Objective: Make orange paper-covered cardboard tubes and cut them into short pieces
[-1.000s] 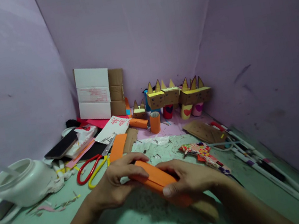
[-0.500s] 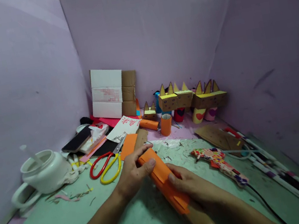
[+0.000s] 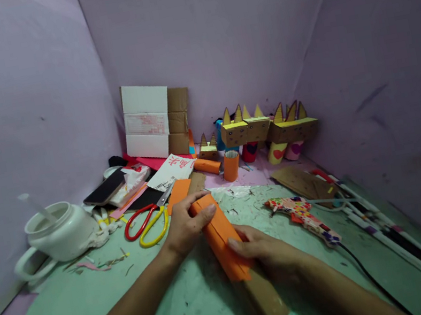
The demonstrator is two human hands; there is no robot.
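Note:
A long brown cardboard box (image 3: 266,299) is held low over the table, its far part covered by orange paper (image 3: 220,240). My left hand (image 3: 187,225) grips the far end, thumb pressed on top of the paper. Around the right side is my right hand (image 3: 265,251), closed on the box with its thumb on the orange paper. A lengthwise edge or overlap shows in the paper. Left of the box lie scissors (image 3: 152,222) with one red and one yellow handle. To the right rests a patterned glue gun (image 3: 304,217) with a black cord.
A white pot (image 3: 63,235) stands at the left, near a dark phone (image 3: 105,188). Behind are a folded cardboard sheet (image 3: 147,120), an upright orange tube (image 3: 232,167) and several cardboard cat-like figures (image 3: 246,130). Flat cardboard (image 3: 303,187) and white rods (image 3: 406,248) lie right.
The box's near end has swung left and up into fuller view, still between both hands. The whole view has tilted slightly downward.

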